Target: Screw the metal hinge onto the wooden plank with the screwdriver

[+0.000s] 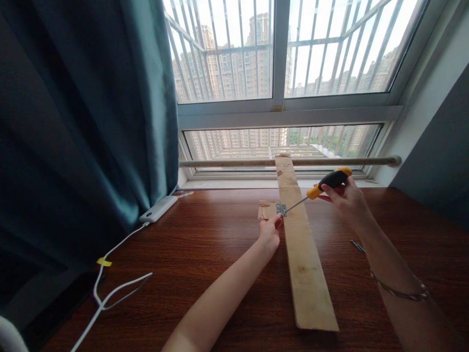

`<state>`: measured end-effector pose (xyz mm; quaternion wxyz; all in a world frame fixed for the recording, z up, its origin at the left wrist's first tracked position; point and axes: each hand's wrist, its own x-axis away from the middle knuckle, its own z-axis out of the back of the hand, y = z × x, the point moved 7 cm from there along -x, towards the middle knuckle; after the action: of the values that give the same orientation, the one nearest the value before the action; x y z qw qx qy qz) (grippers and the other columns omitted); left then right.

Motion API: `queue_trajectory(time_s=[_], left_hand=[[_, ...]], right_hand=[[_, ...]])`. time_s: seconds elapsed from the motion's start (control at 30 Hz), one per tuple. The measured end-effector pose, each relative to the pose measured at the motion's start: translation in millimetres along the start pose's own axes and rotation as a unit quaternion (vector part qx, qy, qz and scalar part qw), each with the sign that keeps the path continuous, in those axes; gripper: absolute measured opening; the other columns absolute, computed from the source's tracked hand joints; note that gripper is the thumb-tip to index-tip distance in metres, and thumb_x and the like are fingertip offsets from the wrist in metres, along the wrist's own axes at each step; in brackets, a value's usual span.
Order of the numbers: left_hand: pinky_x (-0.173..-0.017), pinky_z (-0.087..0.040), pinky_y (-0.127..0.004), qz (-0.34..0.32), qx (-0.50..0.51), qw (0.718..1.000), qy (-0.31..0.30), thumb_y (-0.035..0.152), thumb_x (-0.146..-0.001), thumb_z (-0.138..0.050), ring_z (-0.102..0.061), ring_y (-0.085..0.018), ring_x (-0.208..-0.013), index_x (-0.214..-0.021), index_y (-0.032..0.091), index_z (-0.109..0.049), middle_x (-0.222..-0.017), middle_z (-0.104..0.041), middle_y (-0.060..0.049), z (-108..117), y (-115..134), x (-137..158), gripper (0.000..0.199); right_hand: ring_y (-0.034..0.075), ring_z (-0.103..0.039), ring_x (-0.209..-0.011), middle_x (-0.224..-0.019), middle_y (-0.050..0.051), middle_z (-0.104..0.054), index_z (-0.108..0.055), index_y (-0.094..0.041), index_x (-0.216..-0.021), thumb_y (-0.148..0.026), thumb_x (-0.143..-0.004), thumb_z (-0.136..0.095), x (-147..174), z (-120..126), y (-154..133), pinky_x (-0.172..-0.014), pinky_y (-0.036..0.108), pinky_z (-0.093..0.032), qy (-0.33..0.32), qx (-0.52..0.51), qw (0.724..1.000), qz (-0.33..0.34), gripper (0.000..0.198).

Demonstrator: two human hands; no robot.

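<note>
A long pale wooden plank (306, 264) lies on the dark wooden table (205, 244), running away from me toward the window. A small metal hinge (281, 209) sits at the plank's left edge, joined to a short wood piece (266, 209). My right hand (344, 198) grips a yellow and black screwdriver (328, 182), its tip resting on the hinge. My left hand (270, 231) pinches the plank's edge just below the hinge, fingers touching it.
A white power bank (159, 209) with a white cable (110, 278) lies at the left by a teal curtain (88, 112). A few dark screws (358, 246) lie right of the plank. A round rod (293, 161) crosses below the window.
</note>
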<state>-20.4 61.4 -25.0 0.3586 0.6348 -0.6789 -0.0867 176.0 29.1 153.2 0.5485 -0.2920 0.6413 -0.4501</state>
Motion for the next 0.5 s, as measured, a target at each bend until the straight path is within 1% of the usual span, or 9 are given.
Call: queue_trajectory(time_s=[0.13, 0.2, 0.27, 0.33, 0.43, 0.5], left_hand=[[-0.06, -0.052, -0.026, -0.003, -0.001, 1.0, -0.007, -0.002, -0.067, -0.066, -0.065, -0.014, -0.059, -0.078, 0.015, -0.055, -0.069, -0.067, -0.004, 0, 1, 0, 0.023], [-0.061, -0.052, -0.025, -0.005, -0.005, 1.0, -0.008, -0.002, -0.067, -0.066, -0.064, -0.014, -0.059, -0.078, 0.015, -0.055, -0.069, -0.067, -0.004, 0, 1, 0, 0.023], [-0.061, -0.052, -0.026, -0.009, -0.009, 1.0, -0.009, -0.002, -0.066, -0.066, -0.064, -0.014, -0.059, -0.079, 0.014, -0.055, -0.07, -0.067, -0.004, 0, 2, 1, 0.023], [-0.062, -0.053, -0.026, -0.013, -0.011, 1.0, -0.009, -0.002, -0.065, -0.067, -0.065, -0.014, -0.059, -0.08, 0.015, -0.056, -0.071, -0.068, -0.004, -1, 3, 1, 0.025], [-0.061, -0.053, -0.026, -0.015, -0.01, 1.0, -0.002, -0.002, -0.066, -0.067, -0.066, -0.015, -0.06, -0.081, 0.015, -0.056, -0.072, -0.068, -0.004, -1, 3, 2, 0.025], [-0.061, -0.054, -0.026, -0.018, -0.008, 1.0, 0.003, -0.003, -0.066, -0.066, -0.065, -0.014, -0.059, -0.08, 0.015, -0.056, -0.071, -0.068, -0.004, -2, 4, 3, 0.024]], right_hand=[[0.028, -0.069, -0.083, -0.095, 0.005, -0.066, -0.046, -0.025, -0.092, -0.046, -0.067, -0.073, 1, -1, -1, -0.068, 0.048, -0.061, 0.0, 0.022, 1.0, 0.005, 0.042], [0.028, -0.069, -0.083, -0.094, 0.005, -0.067, -0.045, -0.025, -0.093, -0.048, -0.068, -0.072, 3, -3, -5, -0.066, 0.046, -0.061, -0.006, 0.035, 0.999, 0.017, 0.043], [0.028, -0.069, -0.083, -0.092, 0.006, -0.067, -0.045, -0.024, -0.094, -0.051, -0.069, -0.069, 6, -6, -11, -0.065, 0.044, -0.06, -0.011, 0.071, 0.997, 0.038, 0.044], [0.028, -0.069, -0.078, -0.087, 0.007, -0.068, -0.044, -0.022, -0.094, -0.056, -0.07, -0.067, 11, -9, -18, -0.062, 0.041, -0.058, -0.001, 0.134, 0.989, 0.065, 0.046], [0.026, -0.067, -0.065, -0.076, 0.007, -0.067, -0.043, -0.021, -0.091, -0.061, -0.07, -0.064, 19, -12, -28, -0.054, 0.038, -0.053, 0.041, 0.242, 0.964, 0.101, 0.049], [0.024, -0.064, -0.058, -0.073, 0.006, -0.066, -0.042, -0.021, -0.09, -0.061, -0.07, -0.063, 23, -17, -29, -0.049, 0.035, -0.049, 0.049, 0.266, 0.956, 0.111, 0.049]])
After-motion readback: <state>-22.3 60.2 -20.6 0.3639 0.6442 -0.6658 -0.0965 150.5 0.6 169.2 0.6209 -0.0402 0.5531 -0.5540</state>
